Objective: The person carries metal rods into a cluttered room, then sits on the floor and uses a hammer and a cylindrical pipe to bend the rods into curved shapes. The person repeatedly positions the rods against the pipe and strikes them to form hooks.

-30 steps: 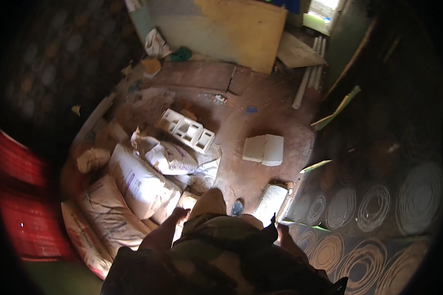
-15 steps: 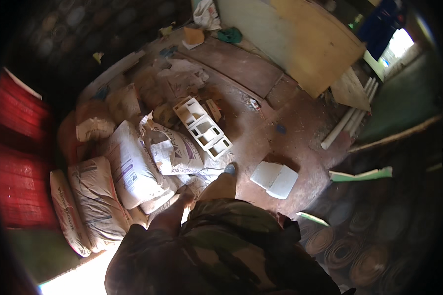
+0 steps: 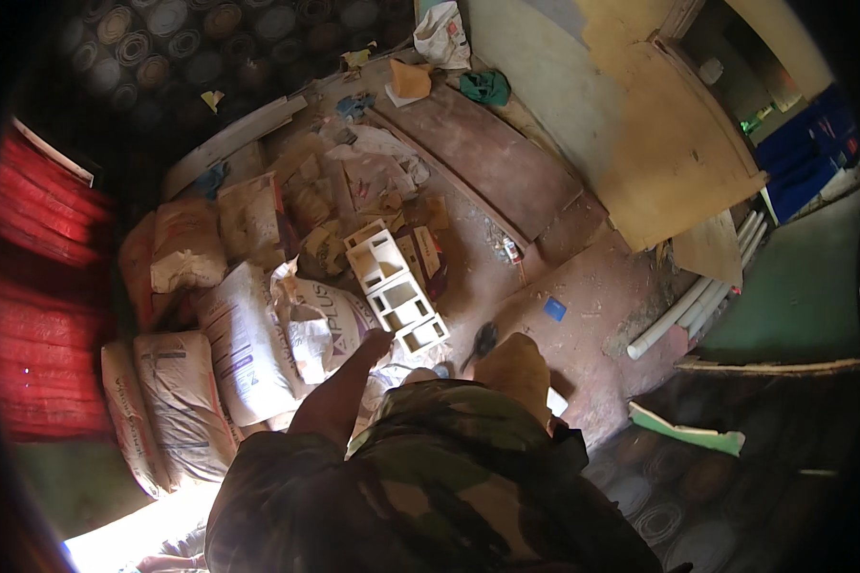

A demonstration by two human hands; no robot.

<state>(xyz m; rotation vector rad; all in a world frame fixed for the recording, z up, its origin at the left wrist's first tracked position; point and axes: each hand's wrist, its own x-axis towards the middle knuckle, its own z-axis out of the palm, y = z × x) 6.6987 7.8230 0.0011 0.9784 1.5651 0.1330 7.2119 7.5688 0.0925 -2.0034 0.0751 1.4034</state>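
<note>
**A dim room with a dusty red-brown floor (image 3: 592, 349)**

Nearest is the person's own green and brown camouflage top (image 3: 449, 449). Past it, a leg in tan cloth (image 3: 516, 372) pokes out. The right hand is hidden at the person's side, so I cannot tell if it holds anything. The left hand (image 3: 379, 346) reaches out to the near end of a long white frame with square holes (image 3: 392, 282). The fingers are too small to see well, so I cannot tell if they are open or closed, or if they touch the frame.

The frame lies on the floor, left of the middle. Just left of it is a torn white and grey paper bag (image 3: 339, 310). Farther left are a fat white paper bag with purple print (image 3: 244, 344) and a full brown paper bag (image 3: 186, 406). A small flat blue square (image 3: 554, 308) lies on the floor to the right.

Farther right are long white pipes (image 3: 674, 317). On the far side, a flat brown board (image 3: 502, 158) lies down, and a big yellow board (image 3: 659, 162) stands behind it.
</note>
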